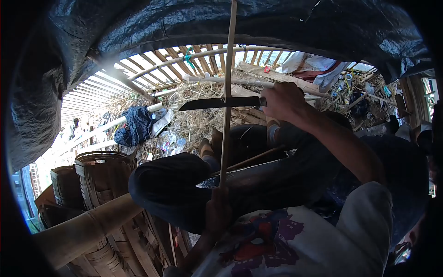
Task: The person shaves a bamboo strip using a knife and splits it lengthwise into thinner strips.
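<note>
My right hand (282, 102) is closed around the handle of a long dark knife (212, 103), its blade pointing left. The blade lies across a long, thin bamboo strip (228, 64) and seems to touch it. That strip stands nearly upright in view, running past the top edge. Its lower end is gripped by my left hand (218, 207), closed and in shadow near my lap. Across my legs, just above the left hand, lies a second blade-like piece (230, 177) with a shiny pointed tip; its kind is unclear.
Woven bamboo baskets (99, 173) stand at the left, beside a thick bamboo pole (92, 226). Ahead, straw and litter (203, 113) cover the ground before a slatted bamboo fence (175, 62). A dark blue cloth (136, 124) lies there. Dark plastic sheeting (161, 21) hangs overhead.
</note>
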A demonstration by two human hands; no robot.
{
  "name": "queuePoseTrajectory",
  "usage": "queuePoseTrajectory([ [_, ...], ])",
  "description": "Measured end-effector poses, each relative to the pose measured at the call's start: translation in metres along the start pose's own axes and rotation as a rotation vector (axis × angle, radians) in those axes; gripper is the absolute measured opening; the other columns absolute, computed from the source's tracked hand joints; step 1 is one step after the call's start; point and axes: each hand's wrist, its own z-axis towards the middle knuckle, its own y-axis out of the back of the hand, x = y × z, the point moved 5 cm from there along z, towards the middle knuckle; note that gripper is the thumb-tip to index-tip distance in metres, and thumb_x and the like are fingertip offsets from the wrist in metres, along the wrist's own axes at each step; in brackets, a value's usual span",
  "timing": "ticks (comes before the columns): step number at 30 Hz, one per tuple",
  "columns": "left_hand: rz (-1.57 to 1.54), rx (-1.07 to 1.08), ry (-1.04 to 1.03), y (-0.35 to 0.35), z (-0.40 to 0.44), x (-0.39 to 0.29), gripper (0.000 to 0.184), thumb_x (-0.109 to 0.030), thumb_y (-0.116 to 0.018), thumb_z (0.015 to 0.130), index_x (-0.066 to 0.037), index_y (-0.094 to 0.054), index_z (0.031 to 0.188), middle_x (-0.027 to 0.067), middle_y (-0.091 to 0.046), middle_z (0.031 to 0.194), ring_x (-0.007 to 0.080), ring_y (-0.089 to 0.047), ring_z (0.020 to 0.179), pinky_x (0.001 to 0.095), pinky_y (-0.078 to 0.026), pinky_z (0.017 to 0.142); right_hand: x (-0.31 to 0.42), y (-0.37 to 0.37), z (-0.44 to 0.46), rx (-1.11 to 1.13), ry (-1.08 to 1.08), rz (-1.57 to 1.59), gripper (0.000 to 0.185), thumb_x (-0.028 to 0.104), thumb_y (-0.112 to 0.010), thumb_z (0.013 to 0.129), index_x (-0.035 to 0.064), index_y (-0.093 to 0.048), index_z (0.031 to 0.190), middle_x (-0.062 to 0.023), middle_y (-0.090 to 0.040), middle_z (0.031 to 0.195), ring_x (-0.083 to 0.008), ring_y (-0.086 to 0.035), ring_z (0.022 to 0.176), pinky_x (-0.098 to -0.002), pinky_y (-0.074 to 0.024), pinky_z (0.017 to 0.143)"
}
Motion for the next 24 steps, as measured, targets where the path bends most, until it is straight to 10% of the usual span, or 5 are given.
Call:
queuePoseTrajectory([
  [6, 0.006, -0.04, -0.053, -0.003, -0.006, 0.002, 0.012, -0.017, -0.045, 0.096, -0.005, -0.046, 0.094, 0.021, -0.051, 0.06, 0.0408, -0.056, 0.056, 0.0426, -0.036, 0.043, 0.057, -0.02, -0.028, 0.13, 0.301, 0.022, 0.022, 0.023, -0.063, 0.069, 0.0016, -0.064, 0.071, -0.0169, -0.062, 0.061, -0.0316, -0.065, 0.059, -0.0455, -0.0522, 0.062],
  [9, -0.044, -0.005, -0.013, -0.004, -0.009, 0.004, 0.015, -0.018, -0.046, 0.096, -0.004, -0.047, 0.091, 0.0186, -0.047, 0.056, 0.0326, -0.054, 0.048, 0.0375, -0.033, 0.041, -0.027, 0.011, 0.015, -0.014, -0.181, -0.055, 0.023, 0.025, -0.065, 0.069, 0.0033, -0.067, 0.078, -0.0162, -0.064, 0.069, -0.0309, -0.066, 0.066, -0.0437, -0.0529, 0.064],
  [17, -0.063, 0.103, 0.032, -0.007, 0.004, 0.0, 0.015, -0.018, -0.044, 0.096, -0.004, -0.044, 0.091, 0.0212, -0.05, 0.057, 0.0426, -0.057, 0.056, 0.0428, -0.038, 0.043, 0.013, -0.011, 0.0, 0.315, 0.128, -0.011, 0.025, 0.023, -0.063, 0.068, 0.0014, -0.067, 0.08, -0.0198, -0.065, 0.077, -0.0345, -0.066, 0.076, -0.0435, -0.0531, 0.069],
  [20, -0.065, 0.128, -0.044, -0.011, 0.002, 0.021, 0.016, -0.017, -0.044, 0.096, -0.002, -0.046, 0.092, 0.0174, -0.053, 0.06, 0.0377, -0.059, 0.058, 0.0387, -0.042, 0.047, -0.038, -0.003, 0.022, 0.218, -0.18, -0.042, 0.023, 0.025, -0.06, 0.072, 0.0042, -0.066, 0.079, -0.0182, -0.064, 0.071, -0.0349, -0.065, 0.07, -0.0444, -0.0517, 0.068],
  [24, -1.02, 0.243, 0.343, -0.027, 0.009, 0.068, 0.019, -0.022, -0.043, 0.098, -0.005, -0.049, 0.096, 0.004, -0.056, 0.071, 0.0207, -0.058, 0.06, 0.0301, -0.045, 0.053, -0.105, 0.02, 0.024, -0.109, -0.373, 0.049, 0.03, 0.029, -0.062, 0.076, -0.0002, -0.066, 0.08, -0.0175, -0.064, 0.07, -0.0326, -0.065, 0.067, -0.0418, -0.0507, 0.064],
])
